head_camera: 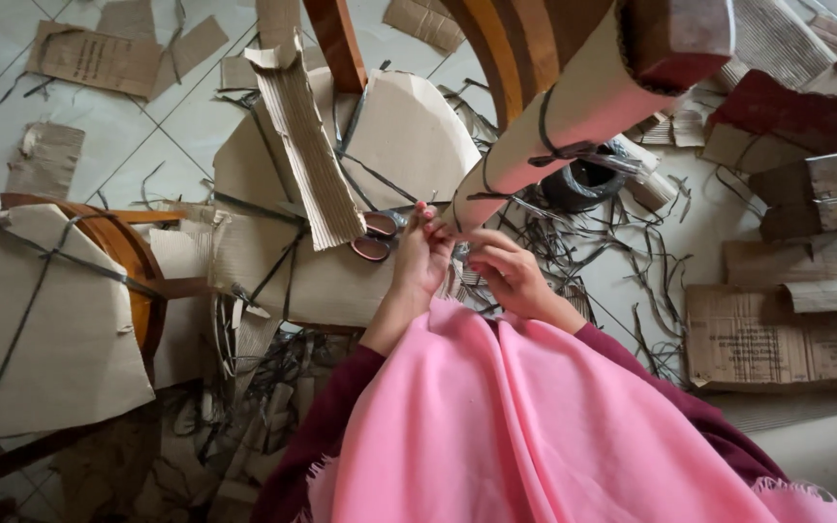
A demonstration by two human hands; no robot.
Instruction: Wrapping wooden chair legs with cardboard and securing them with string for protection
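A cardboard-wrapped wooden chair leg (573,111), bound with dark plastic strapping, slants from the top right down to the middle. My left hand (420,260) pinches the lower end of that wrapping. Close beside it, my right hand (504,273) has curled fingers touching the same end, seemingly on a strap; what it grips is hidden. Red-handled scissors (376,235) lie on cardboard just left of my left hand. A pink shawl (525,426) covers my lap.
A cardboard-wrapped round chair seat (46,320) sits at the left. Corrugated cardboard strip (307,145), flat cardboard pieces (777,339) and cut black straps (622,242) litter the tiled floor. A dark strap roll (588,179) lies behind the leg. Wooden chair parts (336,44) stand at the top.
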